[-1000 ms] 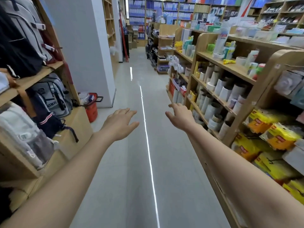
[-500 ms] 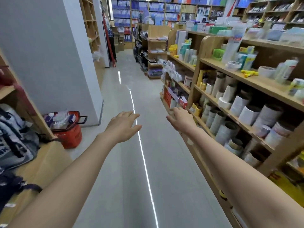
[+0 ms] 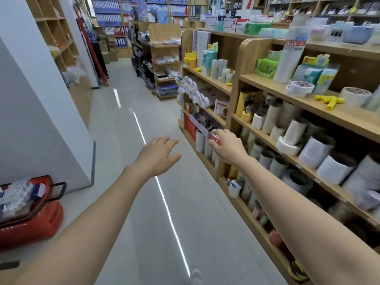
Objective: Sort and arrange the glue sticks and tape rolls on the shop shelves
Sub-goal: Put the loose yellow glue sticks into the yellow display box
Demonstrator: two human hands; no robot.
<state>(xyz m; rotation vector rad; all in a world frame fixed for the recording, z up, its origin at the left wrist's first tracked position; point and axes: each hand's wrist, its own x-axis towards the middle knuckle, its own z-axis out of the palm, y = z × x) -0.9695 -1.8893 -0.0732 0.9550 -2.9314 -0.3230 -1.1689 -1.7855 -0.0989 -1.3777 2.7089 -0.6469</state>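
Note:
Wooden shop shelves (image 3: 320, 114) run along the right of the aisle. White tape rolls (image 3: 300, 88) and several yellow glue sticks (image 3: 329, 100) lie on the upper shelf. Many larger rolls (image 3: 294, 131) stand packed on the shelves below. More yellow glue sticks (image 3: 229, 84) lie further along. My left hand (image 3: 157, 156) is stretched out over the aisle floor, fingers spread, holding nothing. My right hand (image 3: 229, 148) reaches toward the shelf edge, fingers loosely bent, just in front of the red end of a purple tray (image 3: 200, 123). I cannot tell whether it touches the tray.
A red shopping basket (image 3: 35, 221) filled with packets stands on the floor at the lower left beside a white pillar (image 3: 41, 120). The grey aisle floor (image 3: 127, 161) runs ahead between the pillar and the shelves. More shelf units (image 3: 164, 58) stand at the far end.
The view has moved forward and turned right, bringing the tape shelves closer. My right hand has shifted right to the shelf edge by the purple tray. The left hand stays spread.

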